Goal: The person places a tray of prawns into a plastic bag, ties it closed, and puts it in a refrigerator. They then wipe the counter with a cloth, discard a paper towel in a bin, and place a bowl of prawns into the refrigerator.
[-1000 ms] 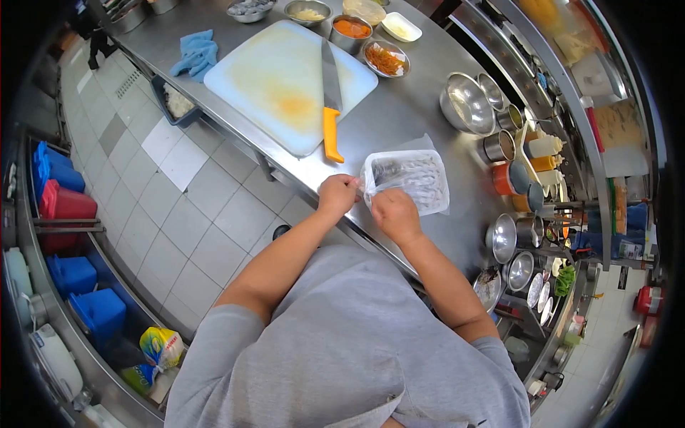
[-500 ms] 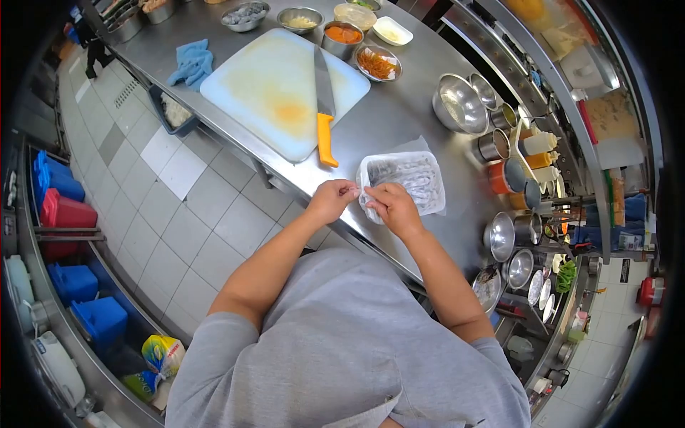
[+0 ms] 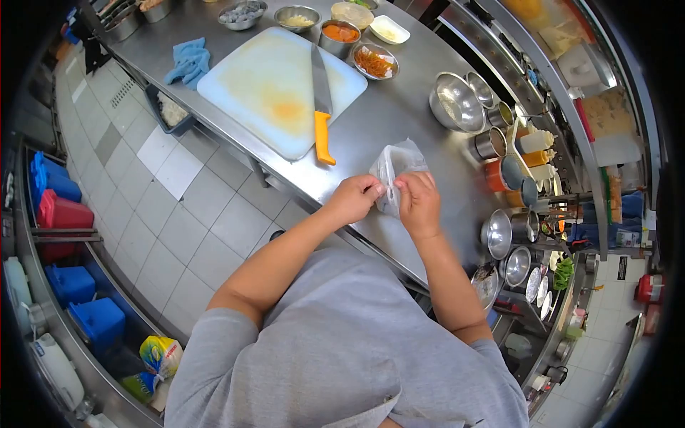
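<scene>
Plastic bag [image 3: 409, 157] and all, the pale bundle sits near the front edge of the counter [image 3: 403, 93], right before the person's body, presumably so both arms can work close in. It looks tipped up rather than flat; how much of the boxy shape is a container inside is hard to tell. The left hand [image 3: 362, 196] and right hand [image 3: 419, 202] pinch the plastic between thumb and fingers at its near side, almost meeting, which likely gives fine control of the thin film. Beyond it, the knife [image 3: 323, 121] lies across a corner of the cutting board [image 3: 250, 89], its orange handle jutting past the board toward the person, probably for an easy grab. The blue cloth [image 3: 189, 63] rests beside the board, handy for wiping. Food bowls [image 3: 340, 33] line the far side, seemingly to leave working room nearer the body.
</scene>
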Action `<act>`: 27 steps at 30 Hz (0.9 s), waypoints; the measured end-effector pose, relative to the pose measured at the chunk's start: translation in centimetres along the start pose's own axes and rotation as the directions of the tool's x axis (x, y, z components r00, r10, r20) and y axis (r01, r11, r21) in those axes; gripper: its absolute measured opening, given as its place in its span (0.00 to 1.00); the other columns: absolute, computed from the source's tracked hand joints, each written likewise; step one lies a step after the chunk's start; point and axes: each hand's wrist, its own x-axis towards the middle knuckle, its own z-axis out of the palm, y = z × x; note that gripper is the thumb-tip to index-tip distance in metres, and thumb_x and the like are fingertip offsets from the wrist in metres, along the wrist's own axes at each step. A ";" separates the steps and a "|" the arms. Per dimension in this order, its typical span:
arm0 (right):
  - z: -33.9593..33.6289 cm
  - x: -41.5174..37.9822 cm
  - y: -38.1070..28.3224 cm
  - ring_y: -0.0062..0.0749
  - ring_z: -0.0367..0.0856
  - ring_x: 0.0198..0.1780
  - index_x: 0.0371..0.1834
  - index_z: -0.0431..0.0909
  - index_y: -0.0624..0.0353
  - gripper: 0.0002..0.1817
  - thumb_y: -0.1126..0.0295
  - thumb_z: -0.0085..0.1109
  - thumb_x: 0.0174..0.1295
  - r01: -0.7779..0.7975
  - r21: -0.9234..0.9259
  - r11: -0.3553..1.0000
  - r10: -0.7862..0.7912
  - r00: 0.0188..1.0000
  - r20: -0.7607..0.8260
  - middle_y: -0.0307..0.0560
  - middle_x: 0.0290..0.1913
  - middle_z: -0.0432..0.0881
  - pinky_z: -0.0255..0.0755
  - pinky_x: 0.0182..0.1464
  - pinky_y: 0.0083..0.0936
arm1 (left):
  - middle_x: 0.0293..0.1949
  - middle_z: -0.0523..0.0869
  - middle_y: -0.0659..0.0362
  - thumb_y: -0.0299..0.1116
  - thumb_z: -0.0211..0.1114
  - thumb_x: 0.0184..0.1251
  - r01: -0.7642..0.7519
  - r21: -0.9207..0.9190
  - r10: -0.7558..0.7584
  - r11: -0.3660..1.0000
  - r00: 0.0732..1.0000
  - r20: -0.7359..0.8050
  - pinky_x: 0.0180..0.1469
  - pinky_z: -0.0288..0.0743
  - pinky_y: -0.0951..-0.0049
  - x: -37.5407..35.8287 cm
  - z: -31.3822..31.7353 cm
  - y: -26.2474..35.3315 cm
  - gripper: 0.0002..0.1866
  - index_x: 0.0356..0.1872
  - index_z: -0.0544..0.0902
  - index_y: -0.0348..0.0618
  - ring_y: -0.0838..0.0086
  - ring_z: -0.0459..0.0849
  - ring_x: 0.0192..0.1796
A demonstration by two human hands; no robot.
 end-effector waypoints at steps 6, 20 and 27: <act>0.4 -2.0 -0.2 0.49 0.79 0.39 0.32 0.83 0.60 0.05 0.73 0.62 0.65 -0.224 0.096 0.970 0.232 0.969 -0.081 0.49 0.33 0.83 0.73 0.46 0.39 | 0.31 0.84 0.49 0.36 0.67 0.71 -0.113 0.210 0.136 0.971 0.986 -0.095 0.41 0.75 0.60 -1.3 -0.3 1.0 0.11 0.35 0.84 0.37 0.55 0.82 0.35; 3.8 -7.2 1.7 0.50 0.78 0.41 0.32 0.81 0.58 0.04 0.73 0.68 0.59 0.029 0.069 0.997 -0.034 0.997 0.072 0.48 0.33 0.80 0.73 0.44 0.43 | 0.29 0.80 0.66 0.34 0.64 0.76 0.653 -0.678 -0.540 0.337 0.724 0.429 0.22 0.60 0.84 1.4 -1.4 -5.4 0.08 0.44 0.83 0.40 0.83 0.75 0.27; 5.5 -5.4 1.9 0.53 0.78 0.43 0.33 0.82 0.60 0.06 0.69 0.66 0.63 -0.155 0.115 0.981 0.124 0.964 0.237 0.52 0.34 0.79 0.73 0.45 0.46 | 0.37 0.86 0.65 0.33 0.65 0.77 0.305 -0.388 -0.307 0.870 0.950 0.057 0.32 0.66 0.82 -0.8 0.5 -5.4 0.09 0.45 0.89 0.39 0.85 0.75 0.34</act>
